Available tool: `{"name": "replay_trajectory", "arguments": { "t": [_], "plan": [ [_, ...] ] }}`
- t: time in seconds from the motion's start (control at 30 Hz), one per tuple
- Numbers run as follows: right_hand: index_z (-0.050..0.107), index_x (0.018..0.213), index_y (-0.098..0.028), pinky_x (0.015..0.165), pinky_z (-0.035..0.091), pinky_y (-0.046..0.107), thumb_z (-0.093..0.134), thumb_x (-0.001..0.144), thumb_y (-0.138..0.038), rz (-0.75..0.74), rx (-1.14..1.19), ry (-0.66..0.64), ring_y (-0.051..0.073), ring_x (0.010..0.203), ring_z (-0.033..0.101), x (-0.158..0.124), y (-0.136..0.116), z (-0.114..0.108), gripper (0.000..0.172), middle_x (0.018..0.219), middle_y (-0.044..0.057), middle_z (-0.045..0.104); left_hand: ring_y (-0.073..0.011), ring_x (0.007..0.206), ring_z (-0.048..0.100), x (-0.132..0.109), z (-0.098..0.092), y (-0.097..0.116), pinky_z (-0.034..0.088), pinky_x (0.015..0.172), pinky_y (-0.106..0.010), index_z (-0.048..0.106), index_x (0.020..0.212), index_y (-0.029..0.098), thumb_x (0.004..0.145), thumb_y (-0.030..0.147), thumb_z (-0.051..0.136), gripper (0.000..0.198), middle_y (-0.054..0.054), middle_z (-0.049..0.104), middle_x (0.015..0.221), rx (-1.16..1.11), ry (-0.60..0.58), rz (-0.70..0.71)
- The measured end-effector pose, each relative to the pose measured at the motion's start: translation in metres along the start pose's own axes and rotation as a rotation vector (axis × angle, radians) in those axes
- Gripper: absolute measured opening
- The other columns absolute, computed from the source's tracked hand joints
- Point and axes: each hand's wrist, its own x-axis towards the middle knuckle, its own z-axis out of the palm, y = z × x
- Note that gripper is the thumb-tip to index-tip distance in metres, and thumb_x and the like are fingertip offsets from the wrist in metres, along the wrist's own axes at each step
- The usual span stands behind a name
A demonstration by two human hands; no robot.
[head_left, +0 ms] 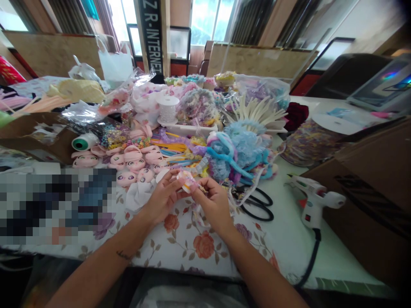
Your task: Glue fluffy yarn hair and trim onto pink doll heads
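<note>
Over the flowered tablecloth [150, 252], my left hand [163, 196] and my right hand [215, 203] meet on a small pink-and-white piece [186, 182] with frilly trim; its exact kind is unclear. Fingers of the left hand are closed round its left side. The right thumb and fingers pinch its right edge, where a yellowish trim hangs. Pale ribbon trails below the hands. To the left lie several pink doll heads [136, 164] with painted eyes, and a white cloth piece [138, 196]. Black-handled scissors [258, 203] rest right of my right hand.
A white glue gun [313, 194] with a black cord stands at the right, beside a large cardboard box [369, 188]. Blue fluffy trim [245, 143], a white spool [167, 109] and a green-centred thread spool [85, 142] crowd the table beyond. An open carton [61, 143] is at left.
</note>
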Motion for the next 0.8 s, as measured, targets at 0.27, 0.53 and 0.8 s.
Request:
{"name": "replay_trajectory", "arguments": {
  "t": [0.27, 0.53, 0.8],
  "plan": [
    [0.054, 0.068, -0.017, 0.048, 0.024, 0.021, 0.066, 0.077, -0.035, 0.033, 0.095, 0.0, 0.007, 0.051, 0.03, 0.001, 0.005, -0.001, 0.023, 0.057, -0.007, 0.041, -0.0121, 0.073, 0.064, 0.001, 0.001, 0.001, 0.055, 0.073, -0.029, 0.051, 0.1, 0.021, 0.073, 0.018, 0.071, 0.035, 0.0, 0.066, 0.084, 0.034, 0.006, 0.003],
    [0.062, 0.078, -0.018, 0.051, 0.035, 0.024, 0.066, 0.077, -0.029, -0.117, -0.088, 0.042, 0.01, 0.052, 0.043, 0.002, 0.006, -0.004, 0.012, 0.058, -0.005, 0.049, -0.0115, 0.073, 0.065, 0.002, 0.0, 0.004, 0.055, 0.071, -0.026, 0.053, 0.102, 0.02, 0.074, 0.02, 0.07, 0.032, -0.001, 0.067, 0.088, 0.038, 0.041, 0.071],
    [0.064, 0.096, -0.019, 0.075, 0.044, 0.035, 0.059, 0.082, -0.009, -1.18, -0.723, -0.087, 0.017, 0.07, 0.057, -0.028, -0.001, 0.006, 0.018, 0.066, 0.0, 0.064, -0.0162, 0.088, 0.069, 0.002, 0.003, 0.012, 0.058, 0.074, -0.026, 0.053, 0.112, 0.024, 0.078, 0.018, 0.068, 0.037, -0.002, 0.068, 0.104, -0.176, 0.137, 0.037]
  ]
}}
